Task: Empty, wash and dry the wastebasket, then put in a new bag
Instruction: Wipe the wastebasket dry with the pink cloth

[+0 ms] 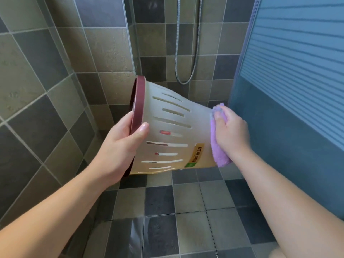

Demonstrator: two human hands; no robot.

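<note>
- Drying step, by the look of it: wastebasket (167, 127) held on its side at mid-frame, above the tiled floor (186, 211), dark red rim (138, 101) turned to the left of the frame, base to the right.
- Left hand (122, 144) curled round the rim, thumb lying on the slotted wall; best kept firm there, since wet plastic probably slips.
- Right hand (230, 131) wrapped round a purple cloth (218, 151), pressing it flat against the base.
- Worth wiping the base fully, then turning the basket by the rim to reach each slot and the inside.
- Label (197, 155) near the base likely soaks; gentle passes there.
- Shower hose (186, 53) hangs behind, upper centre.
</note>
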